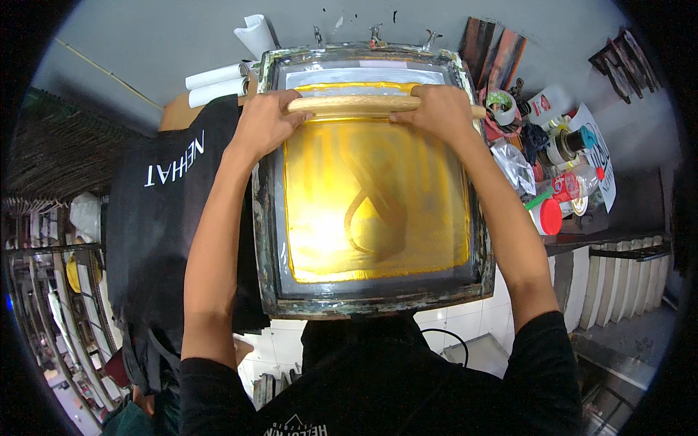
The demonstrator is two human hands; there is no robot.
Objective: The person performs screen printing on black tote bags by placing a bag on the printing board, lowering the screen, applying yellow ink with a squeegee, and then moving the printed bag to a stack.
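Observation:
A wooden-handled squeegee [356,106] lies across the far part of a framed printing screen [264,240]. My left hand [269,123] grips its left end, thumb on the near side. Around the right part of the handle, my right hand [440,111] is closed as well. Yellow-gold ink [320,211] coats the mesh below the squeegee, with a thicker line of it along the edges and beyond the handle. A darker looped figure [374,207] shows through the ink in the middle. The squeegee's blade is hidden under the handle.
Black printed fabric [163,218] drapes left of the screen, near white paper rolls [218,86]. Metal clamps [376,36] stand at the screen's far edge. Crowding the right side are a tape roll [500,106], a bottle [578,183], a red-lidded jar [547,216] and cans. Squeegees [493,52] lean against the wall.

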